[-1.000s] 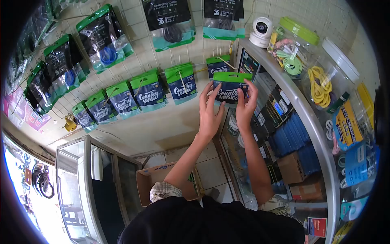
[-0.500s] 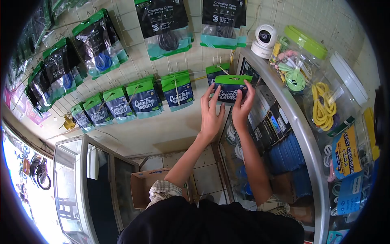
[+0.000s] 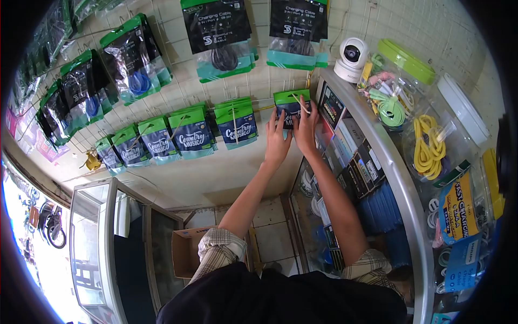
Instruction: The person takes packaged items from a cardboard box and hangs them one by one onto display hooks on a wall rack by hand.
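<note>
A green-and-navy "Country Music" packet (image 3: pixel 292 99) hangs at the rightmost hook of the lower wall row, its front partly covered by my fingers. My left hand (image 3: pixel 278 140) holds its lower left side, fingers pointing up. On the right side, my right hand (image 3: pixel 306 129) grips the same packet, with a finger near the hook's tip. Whether more packets hang behind it is hard to make out. Just to the left, a matching stack of Country Music packets (image 3: pixel 236 123) hangs on its own hook.
Black charging cable packets (image 3: pixel 218 32) hang above. To the right runs a metal-edged glass display case (image 3: pixel 396 178), carrying a white camera (image 3: pixel 352 56) and clear jars of cables (image 3: pixel 430 143). Below are an open cardboard box (image 3: pixel 185 254) and a glass cabinet (image 3: pixel 110 237).
The packet in my hands has moved away from me and slightly left, onto the rightmost hook against the wall. Both hands moved with it and are closer together.
</note>
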`<action>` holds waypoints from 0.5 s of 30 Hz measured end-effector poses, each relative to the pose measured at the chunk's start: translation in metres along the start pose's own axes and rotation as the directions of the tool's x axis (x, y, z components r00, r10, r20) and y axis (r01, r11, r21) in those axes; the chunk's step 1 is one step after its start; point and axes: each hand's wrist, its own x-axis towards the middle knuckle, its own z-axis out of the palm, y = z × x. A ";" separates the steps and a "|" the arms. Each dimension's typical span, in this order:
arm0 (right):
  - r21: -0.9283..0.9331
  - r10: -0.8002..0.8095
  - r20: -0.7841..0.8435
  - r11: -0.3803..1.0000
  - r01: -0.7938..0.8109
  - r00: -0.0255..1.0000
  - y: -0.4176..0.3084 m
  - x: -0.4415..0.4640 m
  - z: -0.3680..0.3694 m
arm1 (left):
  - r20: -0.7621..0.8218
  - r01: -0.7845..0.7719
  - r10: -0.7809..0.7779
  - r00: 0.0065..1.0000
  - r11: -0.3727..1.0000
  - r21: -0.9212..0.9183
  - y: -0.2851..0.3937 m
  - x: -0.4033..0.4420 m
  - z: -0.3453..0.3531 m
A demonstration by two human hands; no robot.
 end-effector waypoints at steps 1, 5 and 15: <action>0.003 -0.003 0.004 1.000 0.003 1.000 0.001 -0.001 0.002 | 0.038 0.024 -0.024 0.999 1.000 -0.002 -0.003 0.002 0.000; -0.039 -0.044 0.052 0.998 0.046 0.998 0.006 -0.021 0.008 | 0.106 0.094 -0.079 0.991 0.986 -0.137 -0.003 -0.011 -0.015; 0.123 0.061 0.280 0.987 -0.099 0.958 -0.055 -0.203 0.019 | 0.207 0.291 -0.264 0.942 0.949 -0.117 -0.012 -0.161 -0.157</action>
